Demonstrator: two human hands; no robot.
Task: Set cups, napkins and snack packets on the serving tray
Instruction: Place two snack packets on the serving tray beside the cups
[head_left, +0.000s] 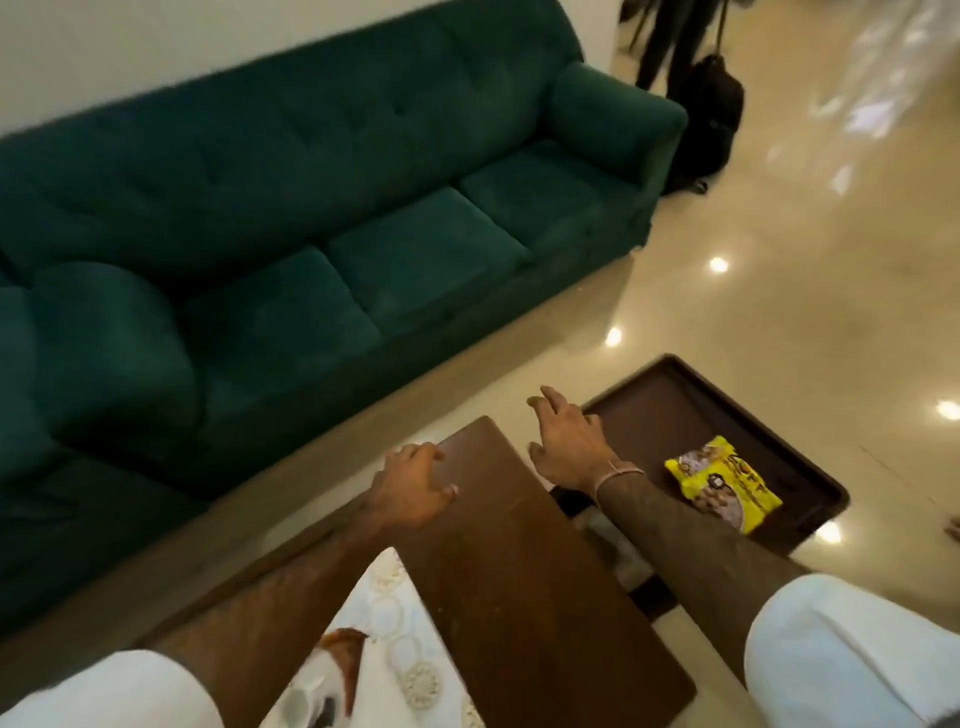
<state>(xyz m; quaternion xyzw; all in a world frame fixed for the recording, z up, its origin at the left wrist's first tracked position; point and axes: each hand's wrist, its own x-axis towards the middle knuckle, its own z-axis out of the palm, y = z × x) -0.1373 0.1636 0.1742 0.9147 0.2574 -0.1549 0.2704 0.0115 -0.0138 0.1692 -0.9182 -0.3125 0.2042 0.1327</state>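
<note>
While both arms reach forward from white sleeves, neither hand has anything in it. The left hand (415, 486) lies palm down over the far end of a brown wooden table (524, 587), its fingers loosely curled and a little apart, the fingertips at or just over the table's far edge; I cannot tell whether they press on the wood. The right hand (566, 441) is held out past the table's right side, palm down, fingers spread and slightly bent, thumb out to the left, a thin band around the wrist. It hangs over the gap between the table and a dark brown serving tray (670, 400), close to the tray's near left rim, and it grips nothing.

A yellow snack packet (724, 483) lies flat inside the tray, towards its near right part, apart from the right hand. The tray seems to sit lower than the table, over the shiny cream floor (779, 260). On the table's near left part lies a white patterned cloth (395, 639). A dark green sofa (311, 208) stands along the wall beyond.
</note>
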